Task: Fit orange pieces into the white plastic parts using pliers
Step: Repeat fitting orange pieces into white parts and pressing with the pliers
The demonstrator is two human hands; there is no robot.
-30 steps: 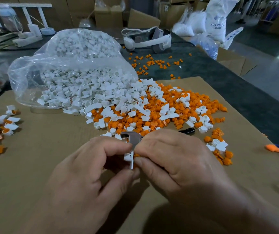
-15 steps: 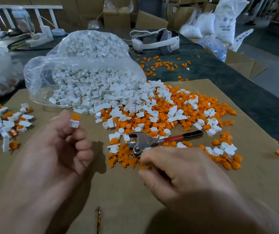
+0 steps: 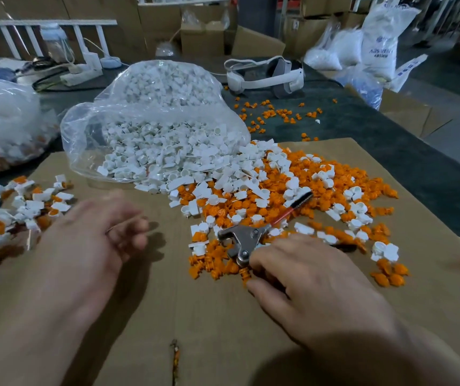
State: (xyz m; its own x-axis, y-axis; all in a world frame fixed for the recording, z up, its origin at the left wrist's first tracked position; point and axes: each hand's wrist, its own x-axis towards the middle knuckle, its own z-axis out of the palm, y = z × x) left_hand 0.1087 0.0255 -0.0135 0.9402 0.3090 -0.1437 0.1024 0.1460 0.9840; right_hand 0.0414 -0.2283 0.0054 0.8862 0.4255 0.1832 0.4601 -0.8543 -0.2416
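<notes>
Loose orange pieces [image 3: 251, 215] and white plastic parts [image 3: 223, 168] lie mixed in a pile on the cardboard sheet [image 3: 223, 330]. The pliers [image 3: 240, 240], with a metal head and a red handle, lie on the pile's near edge. My right hand [image 3: 306, 282] rests just below the pliers' head. Its thumb and forefinger pinch one orange piece [image 3: 244, 274] at the pile's rim. My left hand [image 3: 92, 240] hovers left of the pile, blurred, fingers loosely curled and holding nothing. Fitted white-and-orange parts [image 3: 14, 207] lie heaped at the far left.
An open clear bag of white parts [image 3: 153, 129] lies behind the pile. Another bag [image 3: 6, 121] sits at the far left. A white headset [image 3: 265, 76] and scattered orange pieces [image 3: 278, 112] lie on the dark table beyond. A small stick [image 3: 175, 358] lies near the front edge.
My left hand carried the fitted part away to the left, no longer holds it, and has swung back toward the middle. My right hand let go of the pliers and reached into the orange pieces.
</notes>
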